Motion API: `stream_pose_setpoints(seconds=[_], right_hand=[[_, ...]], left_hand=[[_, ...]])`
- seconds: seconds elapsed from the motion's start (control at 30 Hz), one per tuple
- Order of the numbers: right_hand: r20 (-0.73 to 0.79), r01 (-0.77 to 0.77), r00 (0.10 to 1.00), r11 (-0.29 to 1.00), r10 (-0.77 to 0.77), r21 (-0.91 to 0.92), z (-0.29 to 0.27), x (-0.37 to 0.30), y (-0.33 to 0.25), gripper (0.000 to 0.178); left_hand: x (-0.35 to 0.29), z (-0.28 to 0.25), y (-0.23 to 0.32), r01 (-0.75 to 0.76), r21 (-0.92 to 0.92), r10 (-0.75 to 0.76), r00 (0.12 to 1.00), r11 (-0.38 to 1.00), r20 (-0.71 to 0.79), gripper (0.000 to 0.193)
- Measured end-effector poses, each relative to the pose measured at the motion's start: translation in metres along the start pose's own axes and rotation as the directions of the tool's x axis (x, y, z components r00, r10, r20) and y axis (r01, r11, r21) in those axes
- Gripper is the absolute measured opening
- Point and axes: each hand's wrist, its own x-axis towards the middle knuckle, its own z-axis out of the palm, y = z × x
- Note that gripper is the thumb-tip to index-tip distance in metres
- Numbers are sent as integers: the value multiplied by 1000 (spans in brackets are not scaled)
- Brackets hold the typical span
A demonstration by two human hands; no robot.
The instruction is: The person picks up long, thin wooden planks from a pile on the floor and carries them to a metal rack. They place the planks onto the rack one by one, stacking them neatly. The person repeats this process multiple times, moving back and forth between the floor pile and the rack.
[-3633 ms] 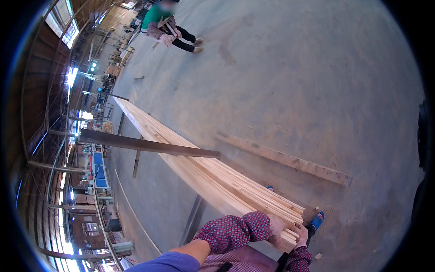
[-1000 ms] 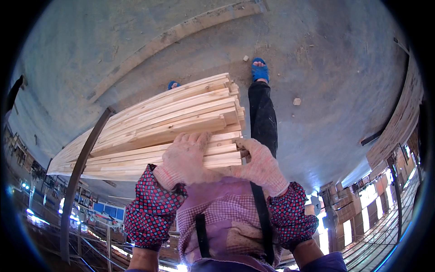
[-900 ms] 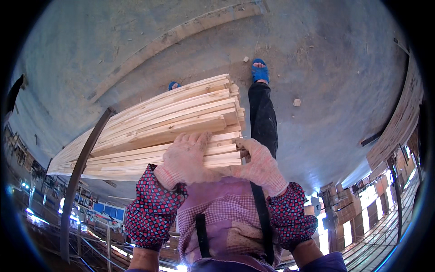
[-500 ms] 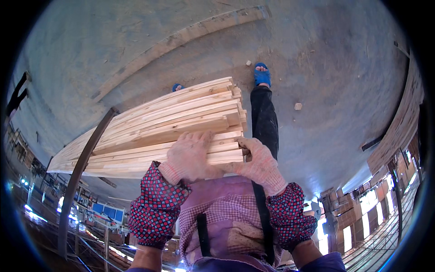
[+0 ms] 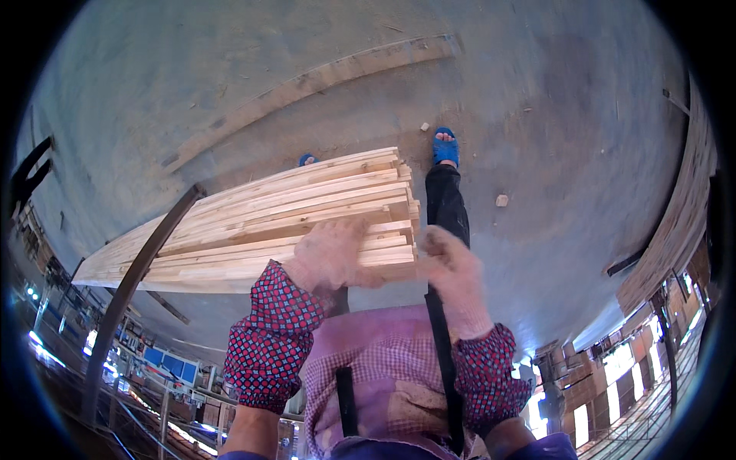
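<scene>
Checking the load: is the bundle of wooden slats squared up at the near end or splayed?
Roughly squared: the slat bundle ends sit nearly flush, only slightly stepped, where the left hand and right hand press them.

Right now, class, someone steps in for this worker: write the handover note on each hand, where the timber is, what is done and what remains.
Left hand: gloved, pressed on the end of the stack of pale long wooden boards.
Right hand: gloved, against the stack's right end corner.
Stack: lies across a dark metal bar, above the grey concrete floor.
Done: boards bundled, ends roughly flush.
Left: probably squaring ends; one loose plank lies beyond.
</scene>
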Motion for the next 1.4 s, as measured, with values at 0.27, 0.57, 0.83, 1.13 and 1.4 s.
stream_pose_setpoints(seconds=[0.27,0.57,0.83,1.13,1.4], right_hand=[[180,-58,982,998,61,-19,-5,63,27,32],[374,48,927,986,16,-160,25,108,78,39],[409,-4,906,968,109,-250,23,119,83,26],[430,-84,894,990,126,-116,20,122,87,22],[487,-170,865,984,121,59,21,117,83,26]], left_hand=[[-20,5,3,10,-64,-11,1000,998,-24,95],[-18,11,-1,-78,-42,72,990,996,-121,84],[-25,6,7,-36,-68,29,995,997,-96,80],[-24,11,6,-60,-124,37,983,991,-177,86],[-29,8,10,-7,-48,3,995,999,-96,79]])
